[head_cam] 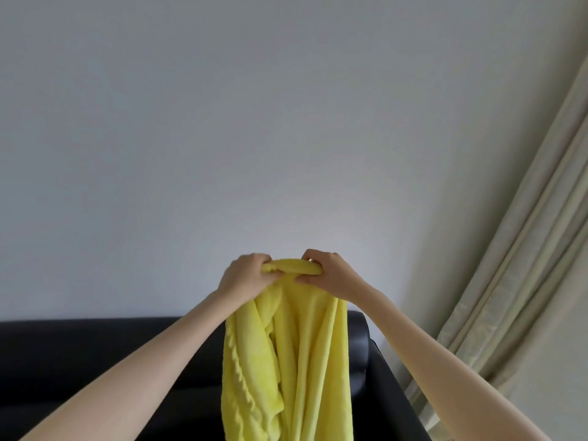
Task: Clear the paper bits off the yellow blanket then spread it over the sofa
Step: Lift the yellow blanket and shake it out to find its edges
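Note:
The yellow blanket (299,351) hangs bunched in long folds in front of the black sofa (95,354). My left hand (243,275) grips its top edge on the left. My right hand (324,272) grips the same edge close beside it, a short rolled stretch of cloth between the two fists. Both arms are raised above the sofa's backrest. The blanket's lower end runs out of the frame at the bottom. No paper bits show on the visible cloth.
A plain grey-white wall (254,122) fills the view behind the sofa. Beige curtains (525,249) hang at the right, reaching down beside the sofa's right armrest (385,377).

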